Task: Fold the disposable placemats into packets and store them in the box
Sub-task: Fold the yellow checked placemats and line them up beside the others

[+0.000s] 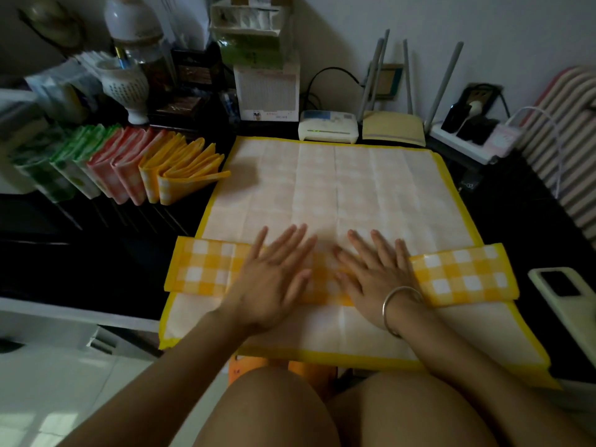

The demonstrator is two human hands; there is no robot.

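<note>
A large yellow-edged placemat (pixel 335 188) lies spread on the dark table, pale underside up. Across its near part runs a folded band (pixel 458 272) showing yellow and white checks. My left hand (pixel 274 279) and my right hand (pixel 374 275) lie flat on the middle of that band, fingers straight and spread, pressing it down. At the left a row of folded packets (pixel 129 169) in green, pink and yellow stands upright side by side. Whether a box holds the packets is hard to tell.
A phone (pixel 564 291) lies at the table's right edge. Behind the mat sit a white router (pixel 328 127), a power strip with chargers (pixel 467 130) and stacked boxes (pixel 258 43). A white vase (pixel 129 85) stands at the back left. My knees are below the table edge.
</note>
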